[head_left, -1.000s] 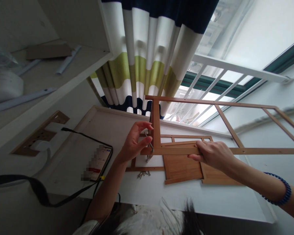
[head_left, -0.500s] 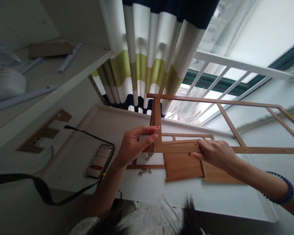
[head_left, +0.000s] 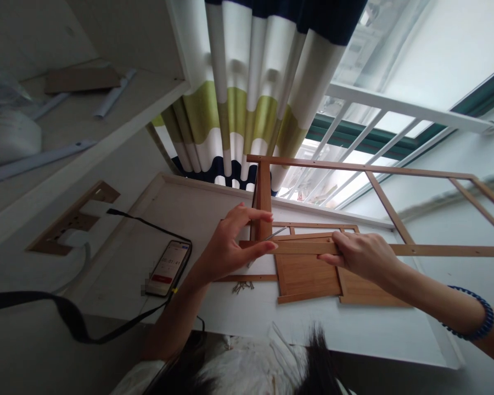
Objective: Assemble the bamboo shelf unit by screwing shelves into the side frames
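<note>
A light-brown wooden frame [head_left: 300, 248] with slim rails and crossbars is held up over the white desk. My right hand [head_left: 360, 253] is closed around its near rail. At the frame's left corner is my left hand [head_left: 226, 241], thumb and forefinger spread apart on either side of a thin metal rod [head_left: 276, 233], which looks like a hex key. The rod slants up to the right from the near rail, and its lower end is hard to make out. Below the corner, several screws [head_left: 242, 286] lie in a small pile on the desk.
Wooden panels [head_left: 308, 274] lie on the white desk [head_left: 313, 323] under the frame. A phone [head_left: 168, 269] with a black cable rests at left, near a wall socket [head_left: 76, 219]. A shelf [head_left: 148, 104] juts out at upper left; a striped curtain [head_left: 239, 109] and white railing [head_left: 374, 107] stand behind.
My left thumb and forefinger have parted from their pinch. The metal rod has swung from upright to slanting right. My right hand keeps its hold on the rail.
</note>
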`<state>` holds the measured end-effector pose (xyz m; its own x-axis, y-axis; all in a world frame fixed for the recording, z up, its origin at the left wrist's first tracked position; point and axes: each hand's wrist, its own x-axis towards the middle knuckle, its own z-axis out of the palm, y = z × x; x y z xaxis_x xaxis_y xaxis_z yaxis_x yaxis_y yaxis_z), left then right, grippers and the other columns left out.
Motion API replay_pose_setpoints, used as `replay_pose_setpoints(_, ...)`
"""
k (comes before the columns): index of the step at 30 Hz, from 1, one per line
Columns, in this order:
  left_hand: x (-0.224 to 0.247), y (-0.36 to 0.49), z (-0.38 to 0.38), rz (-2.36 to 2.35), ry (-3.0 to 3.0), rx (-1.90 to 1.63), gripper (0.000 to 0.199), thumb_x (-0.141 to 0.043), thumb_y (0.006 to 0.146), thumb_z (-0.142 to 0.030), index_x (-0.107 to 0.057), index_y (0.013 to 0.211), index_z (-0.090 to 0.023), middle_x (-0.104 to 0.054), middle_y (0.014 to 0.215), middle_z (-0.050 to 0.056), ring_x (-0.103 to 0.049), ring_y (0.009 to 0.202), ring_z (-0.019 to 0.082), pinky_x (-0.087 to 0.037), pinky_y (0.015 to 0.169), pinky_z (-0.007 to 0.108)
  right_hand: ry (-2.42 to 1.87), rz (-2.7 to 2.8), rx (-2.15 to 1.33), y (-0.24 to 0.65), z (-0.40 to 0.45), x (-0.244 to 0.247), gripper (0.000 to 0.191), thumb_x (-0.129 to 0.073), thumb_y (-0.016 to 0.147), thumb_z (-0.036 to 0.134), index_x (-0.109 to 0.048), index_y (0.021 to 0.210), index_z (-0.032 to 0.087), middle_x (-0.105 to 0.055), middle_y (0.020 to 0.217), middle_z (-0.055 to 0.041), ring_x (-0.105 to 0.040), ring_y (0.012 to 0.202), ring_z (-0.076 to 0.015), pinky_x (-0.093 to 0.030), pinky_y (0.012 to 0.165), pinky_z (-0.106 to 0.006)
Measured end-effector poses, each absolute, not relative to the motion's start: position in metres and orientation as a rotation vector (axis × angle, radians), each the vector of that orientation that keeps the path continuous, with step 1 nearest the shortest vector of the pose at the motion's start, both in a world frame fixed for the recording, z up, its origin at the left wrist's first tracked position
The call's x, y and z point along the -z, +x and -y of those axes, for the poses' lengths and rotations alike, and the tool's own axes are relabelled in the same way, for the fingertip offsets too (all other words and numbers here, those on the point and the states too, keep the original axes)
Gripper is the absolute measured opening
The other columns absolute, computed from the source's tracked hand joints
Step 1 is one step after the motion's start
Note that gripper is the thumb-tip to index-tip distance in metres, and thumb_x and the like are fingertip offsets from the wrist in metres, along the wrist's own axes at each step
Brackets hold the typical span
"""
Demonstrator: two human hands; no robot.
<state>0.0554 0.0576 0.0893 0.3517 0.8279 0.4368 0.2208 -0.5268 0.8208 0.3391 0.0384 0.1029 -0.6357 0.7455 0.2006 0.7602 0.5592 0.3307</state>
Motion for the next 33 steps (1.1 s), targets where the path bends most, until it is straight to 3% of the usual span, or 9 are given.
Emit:
replay_pose_setpoints(4, -0.09, 0.053, -0.06, -0.813, 2.104, -1.126, 0.013, -0.063, 0.073, -0.02, -0.063, 0.086, -0.022, -0.067, 0.08, -0.001, -0.059, 0.079, 0.013, -0.025, 0.105, 0.041, -1.311, 2.748, 0.6, 0.338, -0.038, -0.104, 0.058, -0.021, 0.087, 0.06, -0.046, 0.061, 0.014, -0.051, 0.048, -0.0017, -0.045, 0.037, -0.011, -0.009, 0.043, -0.02)
replay_pose_setpoints(12, -0.096, 0.048, -0.063, -0.557, 2.058, -0.924, 0.023, -0.049, 0.082, -0.012, -0.055, 0.101, -0.022, -0.065, 0.072, -0.002, -0.06, 0.079, 0.012, -0.023, 0.107, 0.041, -1.316, 2.745, 0.628, 0.339, -0.038, -0.104, 0.059, -0.019, 0.088, 0.059, -0.047, 0.062, 0.014, -0.051, 0.048, -0.0016, -0.043, 0.037, -0.0099, -0.008, 0.044, -0.02)
replay_pose_setpoints(16, -0.093, 0.05, -0.054, -0.626, 2.066, -0.98, 0.028, -0.042, 0.086, -0.023, -0.044, 0.114, -0.022, -0.065, 0.085, 0.002, -0.06, 0.083, 0.013, -0.021, 0.107, 0.042, -1.311, 2.763, 0.598, 0.339, -0.038, -0.104, 0.057, -0.021, 0.088, 0.059, -0.045, 0.061, 0.014, -0.051, 0.049, -0.0018, -0.045, 0.038, -0.0104, -0.01, 0.042, -0.02)
replay_pose_setpoints(17, -0.092, 0.053, -0.05, -0.71, 2.067, -1.08, 0.03, -0.045, 0.084, -0.033, -0.044, 0.112, -0.022, -0.063, 0.09, 0.004, -0.059, 0.086, 0.016, -0.023, 0.105, 0.043, -1.316, 2.766, 0.593, 0.339, -0.038, -0.104, 0.057, -0.021, 0.088, 0.059, -0.045, 0.062, 0.014, -0.051, 0.049, -0.0018, -0.045, 0.038, -0.0105, -0.011, 0.042, -0.02)
replay_pose_setpoints(19, -0.09, 0.06, -0.038, -0.922, 2.089, -1.295, 0.056, -0.057, 0.067, -0.057, -0.045, 0.106, -0.02, -0.058, 0.095, 0.007, -0.055, 0.091, 0.021, -0.028, 0.101, 0.044, -1.335, 2.771, 0.588, 0.339, -0.037, -0.104, 0.057, -0.022, 0.087, 0.059, -0.045, 0.062, 0.014, -0.051, 0.05, -0.0021, -0.045, 0.039, -0.0102, -0.011, 0.042, -0.02)
replay_pose_setpoints(21, -0.09, 0.068, -0.026, -1.142, 2.166, -1.421, 0.073, -0.065, 0.049, -0.065, -0.044, 0.102, -0.019, -0.055, 0.093, 0.007, -0.053, 0.089, 0.023, -0.03, 0.098, 0.047, -1.346, 2.771, 0.599, 0.339, -0.037, -0.104, 0.057, -0.023, 0.087, 0.06, -0.047, 0.063, 0.014, -0.051, 0.05, -0.0021, -0.045, 0.039, -0.0096, -0.011, 0.042, -0.02)
replay_pose_setpoints(26, -0.094, 0.074, -0.007, -1.43, 2.313, -1.321, 0.044, -0.067, 0.062, -0.039, -0.046, 0.095, -0.02, -0.058, 0.079, 0.001, -0.055, 0.076, 0.018, -0.031, 0.096, 0.046, -1.291, 2.753, 0.646, 0.339, -0.037, -0.106, 0.058, -0.021, 0.088, 0.059, -0.047, 0.062, 0.013, -0.05, 0.048, -0.0019, -0.044, 0.037, -0.0093, -0.01, 0.043, -0.019)
replay_pose_setpoints(33, -0.104, 0.046, -0.012, -1.257, 2.431, -1.138, 0.022, -0.06, 0.072, -0.019, -0.055, 0.094, -0.021, -0.064, 0.083, -0.001, -0.058, 0.077, 0.015, -0.032, 0.1, 0.04, -1.263, 2.746, 0.654, 0.339, -0.037, -0.108, 0.058, -0.02, 0.088, 0.057, -0.047, 0.061, 0.013, -0.049, 0.047, -0.0018, -0.044, 0.037, -0.0103, -0.009, 0.043, -0.018)
